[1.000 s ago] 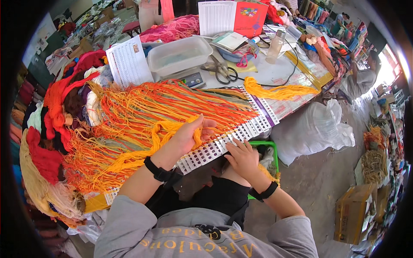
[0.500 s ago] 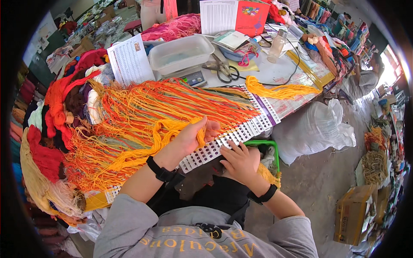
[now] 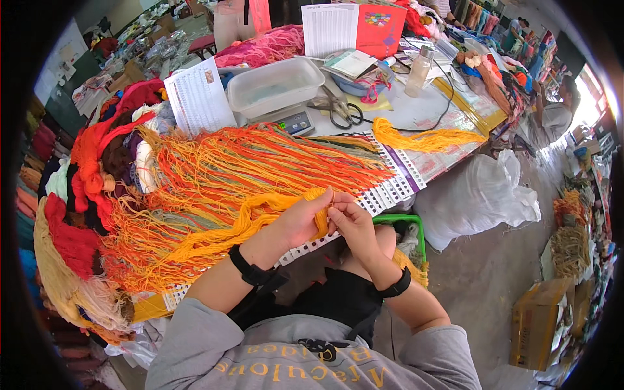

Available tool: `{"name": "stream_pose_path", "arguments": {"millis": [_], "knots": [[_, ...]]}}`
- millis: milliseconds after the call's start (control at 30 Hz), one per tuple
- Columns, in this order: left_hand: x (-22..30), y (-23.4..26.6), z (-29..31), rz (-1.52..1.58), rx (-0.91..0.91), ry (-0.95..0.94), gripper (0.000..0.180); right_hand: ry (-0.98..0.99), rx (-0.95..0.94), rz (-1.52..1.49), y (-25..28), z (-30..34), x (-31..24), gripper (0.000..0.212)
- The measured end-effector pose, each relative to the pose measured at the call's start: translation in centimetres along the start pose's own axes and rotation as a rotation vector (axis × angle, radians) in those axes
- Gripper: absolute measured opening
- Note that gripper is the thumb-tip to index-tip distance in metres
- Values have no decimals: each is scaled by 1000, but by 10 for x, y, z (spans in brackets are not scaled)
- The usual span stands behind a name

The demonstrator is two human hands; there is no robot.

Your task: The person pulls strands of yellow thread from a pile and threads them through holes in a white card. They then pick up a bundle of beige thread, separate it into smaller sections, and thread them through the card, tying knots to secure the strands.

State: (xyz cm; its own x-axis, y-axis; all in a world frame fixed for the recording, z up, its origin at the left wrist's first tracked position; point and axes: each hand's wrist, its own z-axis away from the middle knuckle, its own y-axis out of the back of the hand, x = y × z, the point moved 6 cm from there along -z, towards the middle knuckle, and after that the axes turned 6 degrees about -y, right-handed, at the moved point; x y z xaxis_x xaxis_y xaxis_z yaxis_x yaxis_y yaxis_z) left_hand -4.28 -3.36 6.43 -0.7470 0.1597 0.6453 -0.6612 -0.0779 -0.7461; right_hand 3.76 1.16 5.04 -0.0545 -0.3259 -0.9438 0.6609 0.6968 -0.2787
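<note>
A hank of yellow yarn point(image 3: 250, 211) is held in my left hand point(image 3: 299, 222), its strands trailing left over the table. My right hand point(image 3: 354, 224) meets it there, thumb and fingers pinched at the yarn's end; whether it grips a single strand is too small to see. Beneath both hands runs a row of white punched cards point(image 3: 383, 188), partly hidden by them. From the cards spread many orange, yellow and grey-green threads point(image 3: 260, 156). Another yellow hank point(image 3: 429, 138) lies apart, beyond the cards.
Behind the threads stand a clear plastic tub point(image 3: 276, 91) on a digital scale point(image 3: 292, 122), scissors point(image 3: 348, 114) and a glass bottle point(image 3: 418, 73). Coloured yarn point(image 3: 84, 240) is heaped at left. A green basket point(image 3: 419, 237) and white sack point(image 3: 478, 198) are to the right.
My right hand has risen from the punched cards and closed at the yarn beside my left hand. My left hand has shifted slightly right with the yellow hank.
</note>
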Motion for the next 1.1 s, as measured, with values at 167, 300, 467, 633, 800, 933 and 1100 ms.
{"name": "stream_pose_path", "arguments": {"millis": [167, 300, 467, 633, 800, 933, 1100], "knots": [[9, 16, -3, 80, 261, -172, 31, 114, 72, 21, 14, 6, -6, 13], [52, 72, 34, 107, 518, -229, 19, 272, 50, -612, 77, 13, -51, 18], [169, 174, 110, 187, 524, -563, 19, 545, 529, -589, 358, 123, -87, 8], [139, 68, 50, 228, 398, -469, 22, 522, 905, 91, 271, 100, -123, 12], [-2, 48, -49, 327, 234, 121, 30, 112, 202, 500, 151, -31, -35, 11], [-56, 34, -80, 221, 462, 248, 34, -81, 95, 658, 150, -70, 17, 15], [-63, 33, -90, 214, 509, 268, 33, -149, 78, 688, 152, -78, 20, 21]]}}
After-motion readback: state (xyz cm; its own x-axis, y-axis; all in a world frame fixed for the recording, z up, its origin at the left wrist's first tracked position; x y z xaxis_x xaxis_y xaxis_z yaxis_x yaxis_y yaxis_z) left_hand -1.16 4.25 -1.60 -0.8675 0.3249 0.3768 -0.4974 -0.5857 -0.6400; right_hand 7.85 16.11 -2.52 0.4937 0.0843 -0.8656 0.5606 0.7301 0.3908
